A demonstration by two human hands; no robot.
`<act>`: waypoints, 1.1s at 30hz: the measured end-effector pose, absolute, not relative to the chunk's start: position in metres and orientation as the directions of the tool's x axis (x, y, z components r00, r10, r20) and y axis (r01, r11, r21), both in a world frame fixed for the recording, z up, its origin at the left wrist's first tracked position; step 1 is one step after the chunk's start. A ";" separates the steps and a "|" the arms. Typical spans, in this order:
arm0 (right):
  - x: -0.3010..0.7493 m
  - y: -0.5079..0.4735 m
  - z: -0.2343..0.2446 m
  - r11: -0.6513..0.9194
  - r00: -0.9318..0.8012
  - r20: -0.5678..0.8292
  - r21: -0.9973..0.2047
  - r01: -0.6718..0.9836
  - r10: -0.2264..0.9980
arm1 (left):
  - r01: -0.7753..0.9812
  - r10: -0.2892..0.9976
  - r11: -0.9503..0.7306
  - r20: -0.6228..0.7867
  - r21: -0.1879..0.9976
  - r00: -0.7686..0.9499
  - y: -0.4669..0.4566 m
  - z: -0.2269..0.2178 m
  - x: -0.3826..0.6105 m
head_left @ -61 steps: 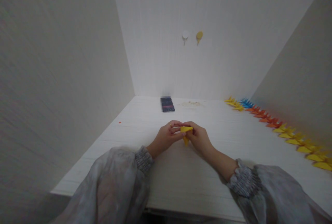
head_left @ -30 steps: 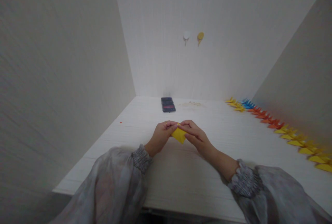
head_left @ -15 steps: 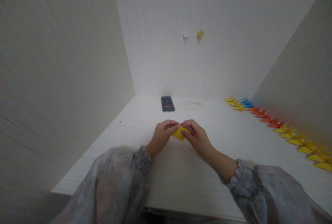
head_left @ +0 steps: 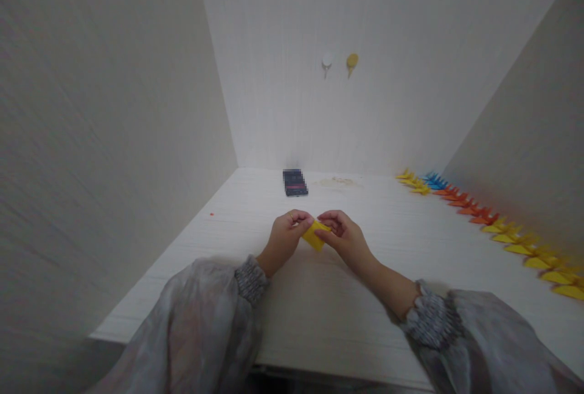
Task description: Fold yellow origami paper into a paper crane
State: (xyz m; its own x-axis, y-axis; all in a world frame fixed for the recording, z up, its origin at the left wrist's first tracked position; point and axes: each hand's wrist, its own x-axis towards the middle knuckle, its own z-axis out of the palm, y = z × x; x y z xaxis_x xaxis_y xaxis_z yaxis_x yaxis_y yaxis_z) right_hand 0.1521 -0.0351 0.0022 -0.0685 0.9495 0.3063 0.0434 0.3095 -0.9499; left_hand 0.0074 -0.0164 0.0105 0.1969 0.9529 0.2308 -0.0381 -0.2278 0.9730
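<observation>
A small folded piece of yellow paper [head_left: 316,240] is held between my two hands above the white table. My left hand [head_left: 288,235] pinches its left upper edge, the thumb lying on top. From the other side my right hand [head_left: 343,233] grips the paper's right edge between thumb and curled fingers. The fingertips hide part of the upper edge, so its exact folds cannot be made out.
A row of folded paper cranes in yellow [head_left: 538,257], red-orange [head_left: 469,204] and blue [head_left: 435,180] runs along the right wall. A dark phone [head_left: 295,183], its screen blurred, lies at the back. Two hooks [head_left: 351,61] hang on the back wall. An orange speck [head_left: 212,214] lies at left.
The yellow paper has turned slightly between my hands, and its lower corner sits a bit lower. My fingertips have moved slightly apart at the top.
</observation>
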 end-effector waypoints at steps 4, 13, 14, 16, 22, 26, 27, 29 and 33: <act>0.154 -0.036 0.007 0.294 -0.083 0.283 -0.941 0.170 0.955 | 0.037 0.942 -0.285 0.273 0.958 0.195 -0.017 0.007 0.007; 0.158 -0.036 0.009 0.305 -0.047 0.309 -0.883 0.357 0.950 | 0.070 0.945 -0.268 0.248 0.961 0.215 -0.018 0.007 0.008; 0.158 -0.037 0.010 0.314 -0.043 0.321 -0.877 0.364 0.946 | 0.040 0.943 -0.257 0.241 0.966 0.230 -0.017 0.006 0.008; 0.158 -0.037 0.011 0.331 -0.045 0.341 -0.863 0.382 0.939 | -0.026 0.939 -0.234 0.233 0.972 0.254 -0.016 0.004 0.009; 0.156 -0.039 0.013 0.315 -0.042 0.326 -0.864 0.392 0.944 | -0.118 0.942 -0.195 0.219 0.974 0.253 -0.016 0.004 0.009; 0.156 -0.039 0.014 0.308 -0.039 0.318 -0.871 0.382 0.947 | -0.172 0.956 -0.140 0.178 0.975 0.235 -0.017 0.007 0.010; 0.156 -0.039 0.014 0.306 -0.038 0.316 -0.874 0.377 0.948 | -0.185 0.960 -0.129 0.169 0.974 0.225 -0.017 0.008 0.010; 0.156 -0.038 0.013 0.299 -0.038 0.307 -0.882 0.365 0.951 | -0.208 0.968 -0.111 0.153 0.972 0.198 -0.018 0.009 0.010; 0.157 -0.036 0.011 0.271 -0.032 0.278 -0.894 0.356 0.960 | -0.227 0.985 -0.085 0.116 0.970 0.125 -0.017 0.010 0.008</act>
